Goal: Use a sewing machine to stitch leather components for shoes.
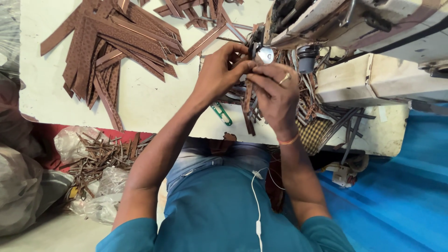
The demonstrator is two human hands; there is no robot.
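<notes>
1. You're feeding a brown strip (248, 100) under the sewing machine (326, 18); your left hand (219, 74) and right hand (275, 91) both pinch it.
2. Next, I'd judge, needs steady guiding past the needle.

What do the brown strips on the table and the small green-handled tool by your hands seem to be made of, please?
The brown patterned strips look like matte leather or faux leather: flat, flexible, cleanly cut. The green-handled tool appears to be glossy plastic or coated metal; it is too small to tell.
</notes>
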